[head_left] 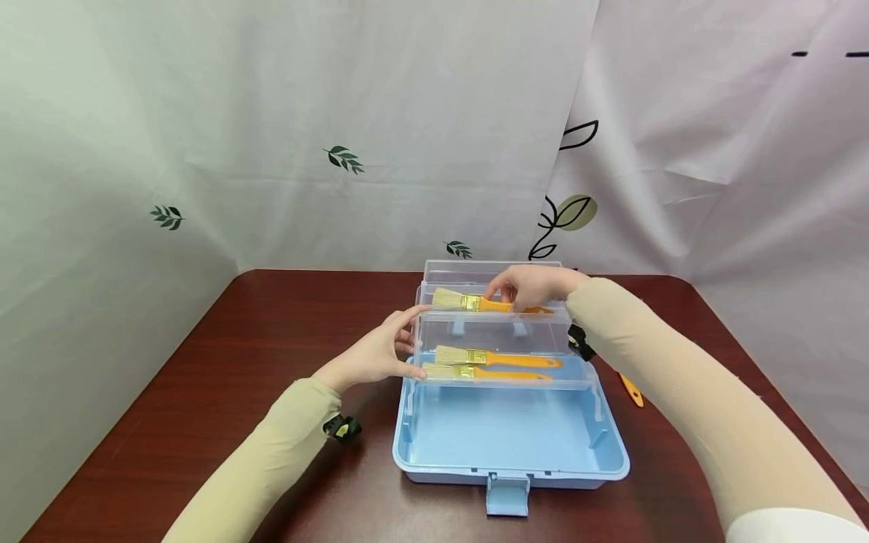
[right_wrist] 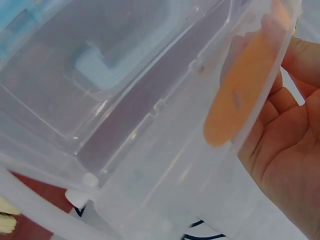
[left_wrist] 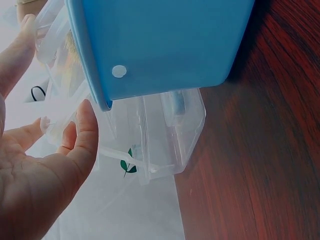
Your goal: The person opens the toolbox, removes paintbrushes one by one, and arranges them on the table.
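Observation:
A light blue toolbox (head_left: 502, 437) stands on the table with its clear trays raised in steps at the back. In the upper tray lies a paintbrush (head_left: 456, 301) with pale bristles and an orange handle, which my right hand (head_left: 536, 285) pinches by that handle. Through the clear plastic, the right wrist view shows the orange handle (right_wrist: 237, 97) beside my fingers. My left hand (head_left: 380, 347) grips the left end of the clear trays, thumb at the lower tray (head_left: 502, 385) and forefinger at the upper one. Two more paintbrushes (head_left: 523, 360) lie side by side in the lower tray.
An orange handle (head_left: 632, 391) shows on the table right of the box, partly covered by my right forearm. The front latch (head_left: 508, 494) hangs down over the box's near edge. A white patterned curtain (head_left: 407, 113) hangs behind the table (head_left: 292, 317).

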The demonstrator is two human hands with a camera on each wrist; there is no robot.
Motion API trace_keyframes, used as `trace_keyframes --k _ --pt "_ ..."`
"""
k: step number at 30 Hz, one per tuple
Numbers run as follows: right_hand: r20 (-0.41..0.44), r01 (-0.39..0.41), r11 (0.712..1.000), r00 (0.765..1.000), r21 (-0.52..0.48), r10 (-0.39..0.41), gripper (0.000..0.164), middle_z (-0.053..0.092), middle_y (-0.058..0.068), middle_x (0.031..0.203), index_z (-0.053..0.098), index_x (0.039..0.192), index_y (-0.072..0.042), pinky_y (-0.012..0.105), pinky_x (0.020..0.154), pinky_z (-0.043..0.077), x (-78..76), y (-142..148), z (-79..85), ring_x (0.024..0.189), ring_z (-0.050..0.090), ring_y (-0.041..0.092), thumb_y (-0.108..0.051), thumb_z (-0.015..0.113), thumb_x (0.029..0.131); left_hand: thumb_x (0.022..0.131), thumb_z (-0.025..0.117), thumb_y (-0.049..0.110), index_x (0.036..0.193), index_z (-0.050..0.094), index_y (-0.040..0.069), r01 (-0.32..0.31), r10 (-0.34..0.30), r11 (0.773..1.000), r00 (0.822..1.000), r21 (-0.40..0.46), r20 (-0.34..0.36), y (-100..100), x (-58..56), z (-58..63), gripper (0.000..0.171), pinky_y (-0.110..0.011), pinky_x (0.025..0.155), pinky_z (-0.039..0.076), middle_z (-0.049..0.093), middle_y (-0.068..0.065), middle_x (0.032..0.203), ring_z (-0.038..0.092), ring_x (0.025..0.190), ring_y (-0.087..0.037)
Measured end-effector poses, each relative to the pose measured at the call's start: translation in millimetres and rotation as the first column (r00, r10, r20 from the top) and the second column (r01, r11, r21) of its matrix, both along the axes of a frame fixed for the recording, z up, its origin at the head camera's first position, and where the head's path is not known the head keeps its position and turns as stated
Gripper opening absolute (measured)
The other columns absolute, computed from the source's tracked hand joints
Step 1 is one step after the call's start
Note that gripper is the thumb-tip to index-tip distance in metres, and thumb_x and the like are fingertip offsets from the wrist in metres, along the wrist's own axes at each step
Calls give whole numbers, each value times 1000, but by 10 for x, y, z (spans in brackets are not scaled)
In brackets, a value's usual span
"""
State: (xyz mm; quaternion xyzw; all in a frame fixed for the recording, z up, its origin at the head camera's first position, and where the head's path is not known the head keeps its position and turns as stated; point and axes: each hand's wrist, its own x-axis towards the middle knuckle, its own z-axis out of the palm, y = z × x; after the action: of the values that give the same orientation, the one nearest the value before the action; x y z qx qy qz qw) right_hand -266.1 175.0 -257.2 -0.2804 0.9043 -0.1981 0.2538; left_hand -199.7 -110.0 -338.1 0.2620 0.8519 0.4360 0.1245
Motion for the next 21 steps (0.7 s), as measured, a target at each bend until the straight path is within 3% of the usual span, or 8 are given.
trace_keyframes --k 7,21 --pt "22 37 996 999 -75 -36 49 52 7 87 58 126 -5 26 68 43 -4 26 -31 76 46 18 16 56 82 70 84 15 149 25 23 -1 1 1000 1000 -3 5 4 -1 6 99 -36 90 52 35 -14 131 54 103 -24" --pt "26 108 981 994 -162 -105 46 52 10 92 56 129 -5 27 68 43 15 37 -71 79 46 20 8 61 85 70 84 15 150 24 21 -2 2 1000 1000 -9 -4 1 -6 3 100 -36 91 51 35 -14 131 54 104 -24"
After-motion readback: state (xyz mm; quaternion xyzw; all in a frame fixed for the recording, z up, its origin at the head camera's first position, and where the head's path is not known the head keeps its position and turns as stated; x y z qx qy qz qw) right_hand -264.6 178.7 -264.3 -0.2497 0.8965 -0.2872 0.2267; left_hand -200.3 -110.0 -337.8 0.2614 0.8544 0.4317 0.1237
